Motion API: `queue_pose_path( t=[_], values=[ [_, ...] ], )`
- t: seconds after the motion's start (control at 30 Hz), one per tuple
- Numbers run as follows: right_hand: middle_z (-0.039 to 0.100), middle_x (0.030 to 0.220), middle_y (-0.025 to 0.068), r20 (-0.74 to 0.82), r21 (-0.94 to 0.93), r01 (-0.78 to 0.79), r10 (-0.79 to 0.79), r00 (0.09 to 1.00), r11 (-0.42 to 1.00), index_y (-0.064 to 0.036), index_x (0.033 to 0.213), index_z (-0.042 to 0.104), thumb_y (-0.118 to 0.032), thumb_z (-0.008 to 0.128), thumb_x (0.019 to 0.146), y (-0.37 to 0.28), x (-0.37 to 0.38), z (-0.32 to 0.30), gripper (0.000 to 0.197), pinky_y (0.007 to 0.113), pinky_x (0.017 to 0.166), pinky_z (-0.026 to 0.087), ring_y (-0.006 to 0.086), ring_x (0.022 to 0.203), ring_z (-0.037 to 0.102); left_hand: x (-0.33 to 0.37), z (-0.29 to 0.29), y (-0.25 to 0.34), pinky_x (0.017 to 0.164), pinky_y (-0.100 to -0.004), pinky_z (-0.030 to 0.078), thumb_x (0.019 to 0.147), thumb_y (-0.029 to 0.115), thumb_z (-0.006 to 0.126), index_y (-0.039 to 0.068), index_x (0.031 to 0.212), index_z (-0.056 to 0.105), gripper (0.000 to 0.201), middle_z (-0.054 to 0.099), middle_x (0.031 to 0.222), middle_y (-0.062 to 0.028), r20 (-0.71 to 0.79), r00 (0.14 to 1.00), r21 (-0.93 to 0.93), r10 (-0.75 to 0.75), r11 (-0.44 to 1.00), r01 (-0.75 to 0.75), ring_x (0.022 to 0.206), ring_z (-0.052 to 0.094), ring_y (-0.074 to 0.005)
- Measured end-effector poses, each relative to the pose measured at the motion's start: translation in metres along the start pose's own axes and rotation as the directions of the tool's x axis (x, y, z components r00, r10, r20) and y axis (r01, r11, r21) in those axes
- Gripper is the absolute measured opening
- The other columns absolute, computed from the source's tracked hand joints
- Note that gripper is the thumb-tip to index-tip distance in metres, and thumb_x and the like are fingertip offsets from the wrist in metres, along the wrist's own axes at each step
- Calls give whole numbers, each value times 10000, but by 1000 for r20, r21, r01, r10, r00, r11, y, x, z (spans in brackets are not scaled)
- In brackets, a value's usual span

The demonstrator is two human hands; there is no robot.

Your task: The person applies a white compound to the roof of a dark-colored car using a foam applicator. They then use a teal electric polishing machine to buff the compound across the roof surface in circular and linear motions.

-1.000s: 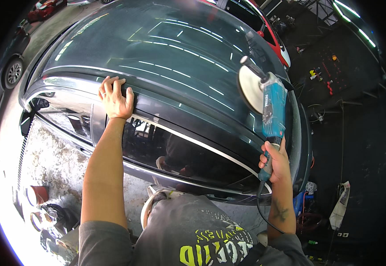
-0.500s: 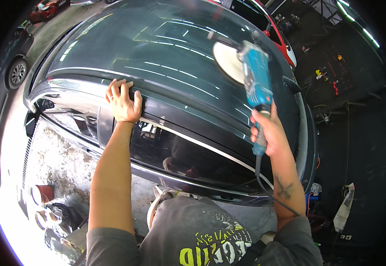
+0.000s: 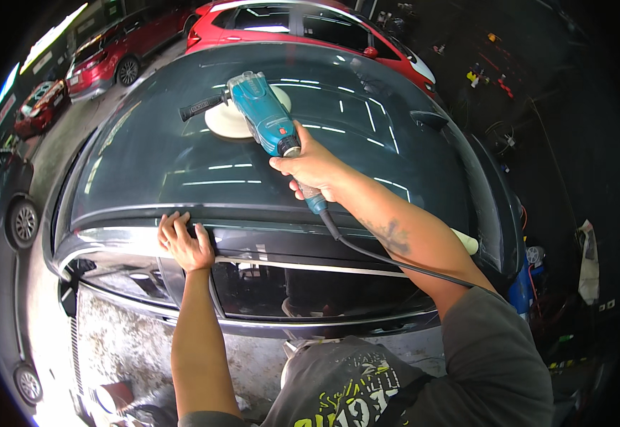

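My right hand (image 3: 313, 167) is wrapped round the rear grip of a teal car polisher (image 3: 263, 110). Its round off-white pad (image 3: 228, 122) is on the dark glossy car roof (image 3: 181, 167), toward the far side; the polisher body covers part of the pad. A black side handle (image 3: 201, 107) sticks out to the left, with no hand on it. The black cord (image 3: 374, 249) runs from the grip back along my right forearm. My left hand (image 3: 187, 245) rests empty on the roof's near edge above the side windows, fingers stretched out.
A red car (image 3: 281, 25) stands beyond the roof, with more cars at the far left. A pale rounded object (image 3: 465, 242) shows behind my right forearm. A bucket (image 3: 114, 396) stands on the floor at lower left; a cloth (image 3: 589, 263) hangs at right.
My right hand has carried the polisher leftward across the roof. My left hand stays on the roof edge. The view has shifted, showing more of the red cars beyond.
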State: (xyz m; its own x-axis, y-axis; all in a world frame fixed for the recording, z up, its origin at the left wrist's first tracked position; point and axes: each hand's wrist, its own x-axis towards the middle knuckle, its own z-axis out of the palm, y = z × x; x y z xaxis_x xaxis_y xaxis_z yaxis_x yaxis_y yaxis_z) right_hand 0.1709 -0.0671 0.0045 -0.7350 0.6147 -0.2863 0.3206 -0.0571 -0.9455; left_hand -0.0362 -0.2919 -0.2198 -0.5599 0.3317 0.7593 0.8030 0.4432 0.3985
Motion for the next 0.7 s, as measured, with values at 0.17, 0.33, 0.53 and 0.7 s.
queue_pose_path(
  t=[0.17,0.33,0.53,0.7],
  values=[
    [606,1001,37,-127,72,-21,30,991,997,-359,1628,290,-188,792,1022,7,-2,-30,806,363,576,546,142,698,586,1,0,-2,1225,-618,281,979,343,622,97,1261,689,380,592,1424,-134,-4,1000,25,16,1000,-16,1473,438,-422],
    [599,1062,50,-316,30,-52,59,947,998,-336,1603,304,-195,771,1023,33,-40,-96,758,392,630,572,184,766,617,-2,4,0,1224,-620,280,995,367,597,81,1261,692,402,592,1429,-145,-2,1000,20,27,999,-27,1471,444,-423],
    [605,1016,62,-449,42,-77,87,889,996,-224,1598,322,-105,721,972,71,-107,-176,752,386,588,562,178,728,618,-1,2,0,1227,-622,276,1053,424,540,60,1253,698,444,596,1407,-164,-10,999,42,46,998,-45,1454,463,-417],
    [600,922,45,-566,81,-82,113,817,993,-198,1617,340,-47,683,951,93,-151,-201,764,362,521,534,147,626,567,-1,4,-1,1222,-618,283,1047,429,535,68,1266,686,449,600,1385,-173,-5,999,71,43,997,-42,1450,458,-413]
  ],
)
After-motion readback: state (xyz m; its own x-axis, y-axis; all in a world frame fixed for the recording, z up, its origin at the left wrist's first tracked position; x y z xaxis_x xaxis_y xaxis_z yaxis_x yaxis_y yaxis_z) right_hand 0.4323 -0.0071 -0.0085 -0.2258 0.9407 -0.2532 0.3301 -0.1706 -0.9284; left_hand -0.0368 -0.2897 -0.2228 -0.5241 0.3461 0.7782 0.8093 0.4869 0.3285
